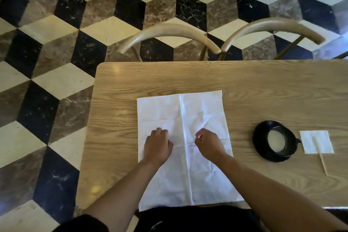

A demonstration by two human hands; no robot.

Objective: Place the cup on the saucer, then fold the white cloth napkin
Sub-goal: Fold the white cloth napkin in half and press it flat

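A white cloth napkin [185,149] is being pressed flat on a wooden table [263,88], its near edge hanging slightly over the table's front, by two hands set apart either side of its centre crease. The left hand [157,146] is being rested knuckles-down with fingers curled, while the cloth seems to be being pinched by the right hand [208,144]. To the right, a black cup [278,142] is being carried on its black saucer [263,149], beside a small paper napkin [316,141] and a wooden stirrer [323,162].
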